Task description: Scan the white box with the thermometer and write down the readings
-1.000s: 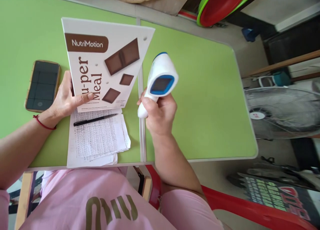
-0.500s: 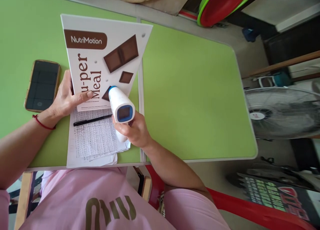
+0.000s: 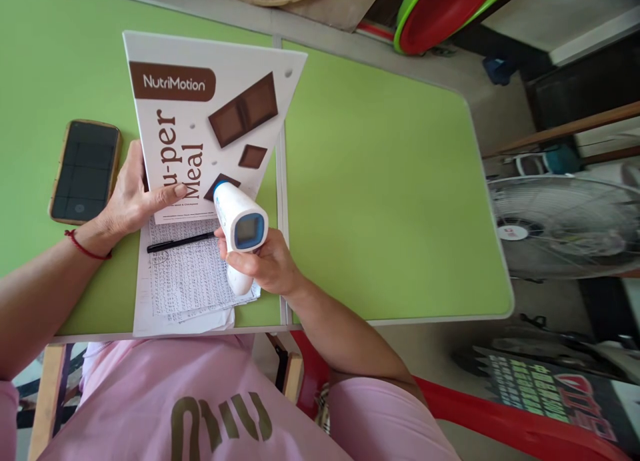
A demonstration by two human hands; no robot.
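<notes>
My left hand [image 3: 135, 197] grips the lower left edge of a white NutriMotion box [image 3: 190, 131], its thumb across the printed front. The box carries brown lettering and pictures of chocolate pieces, and it stands tilted above the table. My right hand [image 3: 267, 261] is wrapped round the handle of a white and blue infrared thermometer [image 3: 233, 211]. The thermometer's nose points at the lower part of the box, and its grey screen faces me. Under both lie handwritten sheets of paper [image 3: 187, 274] with a black pen [image 3: 180, 241] across them.
A phone in a tan case [image 3: 86, 171] lies left of my left hand on the green table [image 3: 380, 181]. Past the table's right end stands a fan [image 3: 550, 227]. A red chair [image 3: 500, 414] is by my right side.
The thermometer has tipped and shifted slightly down and left, and its screen has turned from dark to lit grey. The left hand and the box have barely moved.
</notes>
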